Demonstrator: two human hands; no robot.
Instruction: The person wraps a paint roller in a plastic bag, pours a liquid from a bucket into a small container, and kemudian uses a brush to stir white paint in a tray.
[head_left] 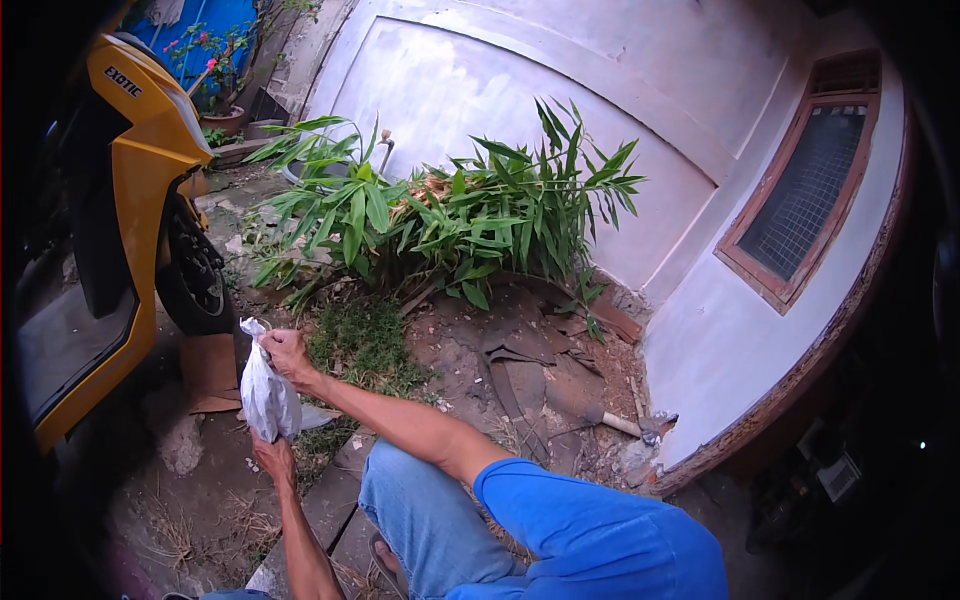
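Note:
A white plastic bag (pixel 268 395), filled out and narrowing to a gathered neck, hangs upright between my two hands, left of the middle of the view. My right hand (pixel 287 357) grips it at the neck, fingers closed round the plastic, with a short tuft sticking out above. Lower down, my left hand (pixel 273 459) holds the bag's bottom end from below, its fingers partly hidden by the bag. What is inside cannot be made out.
A yellow scooter (pixel 160 190) stands close on the left, with a brown flat piece (pixel 209 370) by its front wheel. Leafy green plants (pixel 470 215) grow along the white wall (pixel 480 90). A pipe (pixel 620 424) runs over broken ground at right, below a barred window (pixel 805 185).

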